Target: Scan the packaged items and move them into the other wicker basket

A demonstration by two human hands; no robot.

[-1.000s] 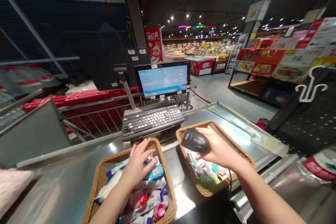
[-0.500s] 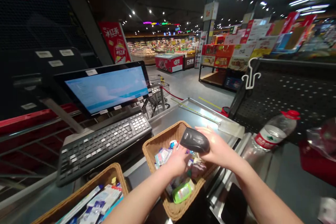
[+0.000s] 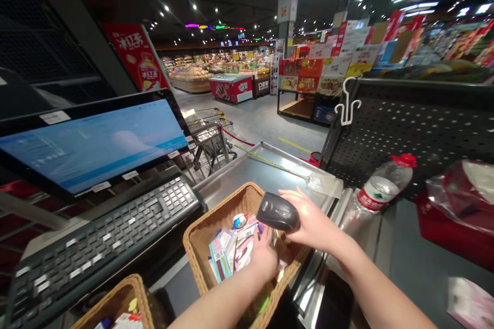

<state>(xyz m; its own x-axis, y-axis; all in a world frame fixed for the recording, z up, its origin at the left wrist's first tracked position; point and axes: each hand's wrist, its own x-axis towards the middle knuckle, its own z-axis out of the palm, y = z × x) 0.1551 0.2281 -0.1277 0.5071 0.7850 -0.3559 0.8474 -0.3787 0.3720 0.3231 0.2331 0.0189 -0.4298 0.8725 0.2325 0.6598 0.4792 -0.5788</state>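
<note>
My right hand (image 3: pixel 309 221) is wrapped around a black handheld barcode scanner (image 3: pixel 278 212), its head tilted over the wicker basket (image 3: pixel 195 247). Down inside that basket is my left hand (image 3: pixel 265 254), its visible fingers apart and touching a white and pink packet (image 3: pixel 244 248). Part of the hand's underside is hidden. Around it lie a light-blue packet (image 3: pixel 221 257) and a small round item in blue, white and red (image 3: pixel 240 221). A bit of green packaging (image 3: pixel 263 306) shows below my left wrist.
On the left stand a monitor (image 3: pixel 96 139) and a black keyboard (image 3: pixel 108 252). A second wicker basket (image 3: pixel 141 293) holds boxes at lower left. The metal counter (image 3: pixel 266 164) extends ahead. To the right are a water bottle (image 3: pixel 386 185) and a perforated black panel (image 3: pixel 409 128).
The view has swung right, so the monitor and baskets sit further left. My left hand has shifted within the basket toward the near side, uncovering the white and pink packet. The scanner remains in my right hand.
</note>
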